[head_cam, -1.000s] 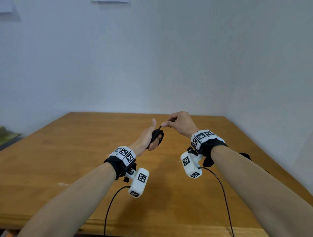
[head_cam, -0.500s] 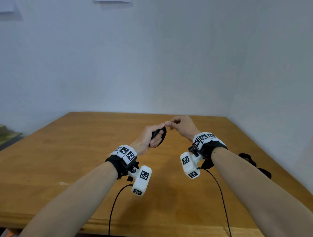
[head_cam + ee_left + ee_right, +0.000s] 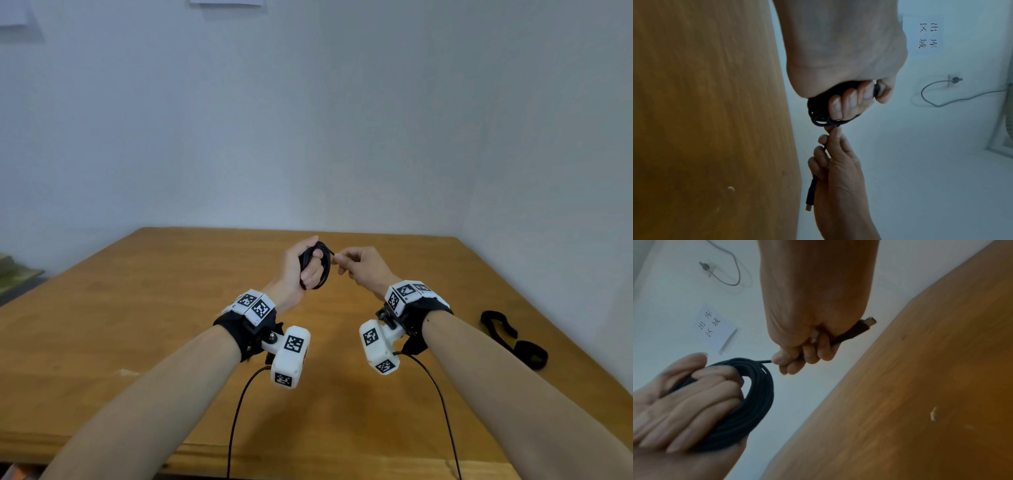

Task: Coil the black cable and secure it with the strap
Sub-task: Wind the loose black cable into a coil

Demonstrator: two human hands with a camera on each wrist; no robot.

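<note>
My left hand (image 3: 301,265) grips the coiled black cable (image 3: 320,265), fingers curled through it. My right hand (image 3: 359,269) pinches its free end. The strap (image 3: 510,337) lies on the table (image 3: 137,308), far right.

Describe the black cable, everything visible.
The black cable is thin, matte and round, wound into a tight multi-loop coil. The left hand grips the coil, fingers curled through it, above the table. A short tail runs to the right hand, which pinches it; the black plug with its metal tip sticks out behind that hand.

Wooden table (image 3: 137,325) bears a black strap (image 3: 513,339) near its right edge
</note>
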